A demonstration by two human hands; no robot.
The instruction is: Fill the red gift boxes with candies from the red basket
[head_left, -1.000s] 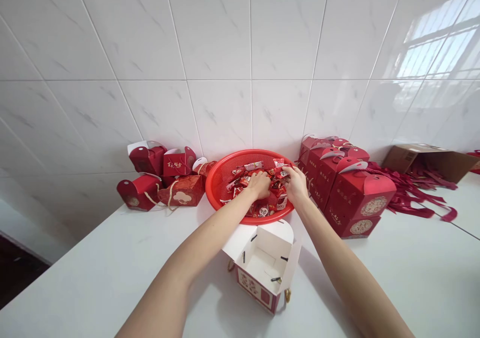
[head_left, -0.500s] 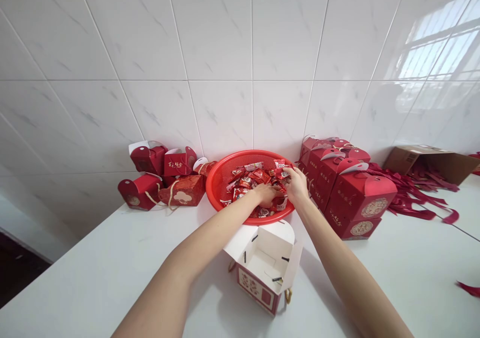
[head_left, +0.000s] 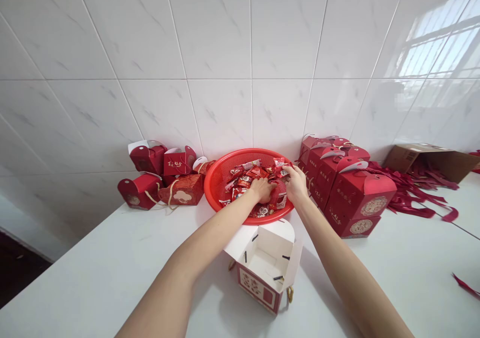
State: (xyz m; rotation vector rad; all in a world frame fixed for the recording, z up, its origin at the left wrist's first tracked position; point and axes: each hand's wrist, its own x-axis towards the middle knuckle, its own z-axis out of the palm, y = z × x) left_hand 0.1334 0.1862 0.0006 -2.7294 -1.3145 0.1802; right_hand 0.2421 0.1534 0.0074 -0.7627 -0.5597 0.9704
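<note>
A red plastic basket point(head_left: 212, 185) holds a heap of red-wrapped candies point(head_left: 245, 180). My left hand point(head_left: 263, 190) reaches down among them, fingers spread, with the fingertips partly hidden by the wrappers. At the basket's right side, my right hand point(head_left: 296, 182) is closed on red-wrapped candies point(head_left: 281, 165), which stick out past its fingertips. Just in front of the basket, between my forearms, an open white-lined gift box point(head_left: 258, 289) stands upright with its flaps folded out. No candy shows inside it.
Red gift boxes point(head_left: 362, 195) are stacked to the right of the basket, and several more red boxes point(head_left: 183, 190) sit at the left. Dark red ribbons point(head_left: 408, 193) spill from a cardboard carton point(head_left: 442, 160) at far right. A tiled wall point(head_left: 221, 113) rises behind the white table point(head_left: 142, 263).
My left hand has shifted slightly left within the candies, uncovering a bare patch of the basket. My right hand stays nearly in place, with more wrapper showing at its fingers.
</note>
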